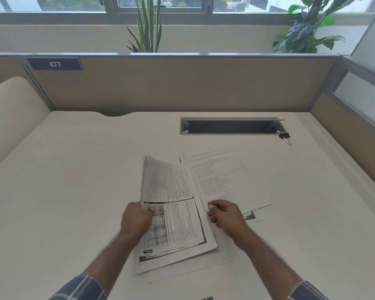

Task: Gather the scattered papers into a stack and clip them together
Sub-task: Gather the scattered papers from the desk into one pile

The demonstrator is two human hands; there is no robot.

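Left hand: held the left edge of the printed bundle, thumb on top.
Right hand: fingers curled at the bundle's right edge, maybe pinching it, blurry.
Loose papers: lay just right, partly under.
Binder clip: sat far back by the desk slot.

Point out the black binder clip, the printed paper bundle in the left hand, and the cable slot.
Black binder clip (284, 135), head view: on its black body.
Printed paper bundle (175, 215), head view: page middle.
Cable slot (230, 126), head view: dark opening.
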